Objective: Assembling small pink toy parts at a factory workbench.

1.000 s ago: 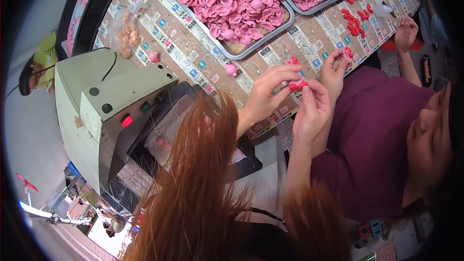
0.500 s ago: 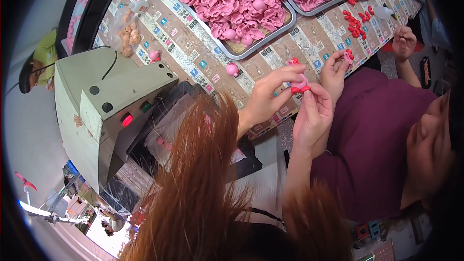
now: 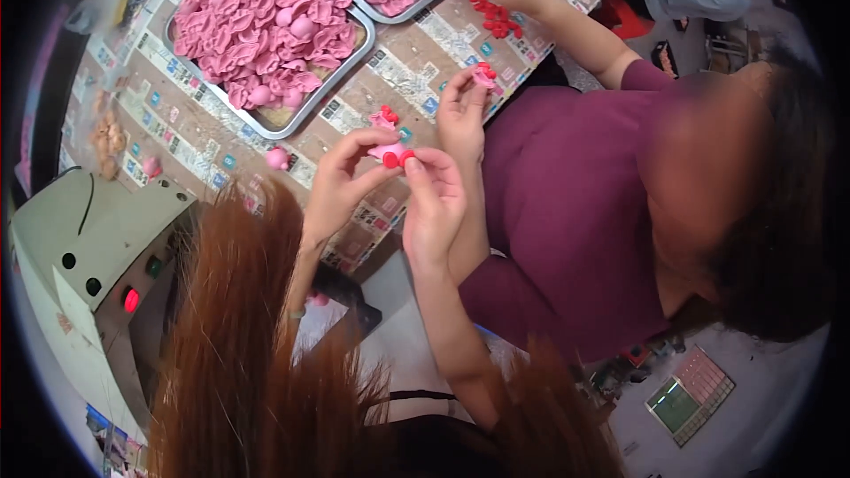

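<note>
Between my hands is a small pink toy piece (image 3: 386, 150) with two rounded red parts (image 3: 392, 160) at its near side. The fingertips and thumb of my left hand (image 3: 343, 179) pinch it from the left. My right hand (image 3: 434, 204) grips the red end on the right between thumb and fingers, covering some of it. Just beyond my left fingers, another pink piece with red parts (image 3: 384, 116) lies on the patterned table (image 3: 354, 93). A round pink piece (image 3: 278, 158) sits farther left on the table.
A metal tray (image 3: 282, 130) heaped with pink pieces stands ahead, with a second pink-filled tray (image 3: 398, 16) beside it. Loose red pieces (image 3: 496, 18) lie farther right. A co-worker in purple (image 3: 567, 204) sits close on my right, holding a pink-and-red piece (image 3: 483, 76). A pale machine (image 3: 97, 239) stands left.
The view has swung to the right. Both my hands stay pinched on the pink toy piece. The co-worker's far hand has reached out over the trays.
</note>
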Action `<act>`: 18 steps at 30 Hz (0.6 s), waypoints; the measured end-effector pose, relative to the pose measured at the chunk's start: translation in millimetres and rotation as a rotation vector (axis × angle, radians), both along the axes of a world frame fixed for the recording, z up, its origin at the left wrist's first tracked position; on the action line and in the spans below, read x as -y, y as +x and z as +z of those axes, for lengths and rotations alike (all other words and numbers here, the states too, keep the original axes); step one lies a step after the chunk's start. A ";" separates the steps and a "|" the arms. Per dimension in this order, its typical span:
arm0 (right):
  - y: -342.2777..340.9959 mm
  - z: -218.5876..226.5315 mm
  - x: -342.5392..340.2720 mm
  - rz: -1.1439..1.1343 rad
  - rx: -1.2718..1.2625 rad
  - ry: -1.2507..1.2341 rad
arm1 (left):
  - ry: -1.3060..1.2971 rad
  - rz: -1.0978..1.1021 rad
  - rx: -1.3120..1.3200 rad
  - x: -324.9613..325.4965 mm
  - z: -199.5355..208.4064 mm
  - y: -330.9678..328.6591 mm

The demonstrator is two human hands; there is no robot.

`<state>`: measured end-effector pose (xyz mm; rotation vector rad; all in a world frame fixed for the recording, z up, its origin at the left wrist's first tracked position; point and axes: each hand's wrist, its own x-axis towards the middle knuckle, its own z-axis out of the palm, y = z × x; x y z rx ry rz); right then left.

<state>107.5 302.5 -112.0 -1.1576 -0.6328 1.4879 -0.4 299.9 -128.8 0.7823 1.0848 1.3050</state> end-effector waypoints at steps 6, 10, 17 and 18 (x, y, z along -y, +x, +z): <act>-10.6 0.2 3.5 0.119 -0.098 -0.101 | -0.122 0.082 -0.059 17.8 -1.1 -9.9; -5.1 -4.4 4.4 0.210 -0.149 -0.169 | -0.118 0.133 -0.178 24.6 -2.2 -5.6; -12.3 -8.5 13.5 0.284 -0.200 -0.246 | -0.053 0.216 -0.424 35.5 9.3 -18.1; -11.0 -8.0 13.3 0.293 -0.193 -0.243 | -0.063 0.201 -0.443 36.6 10.0 -17.8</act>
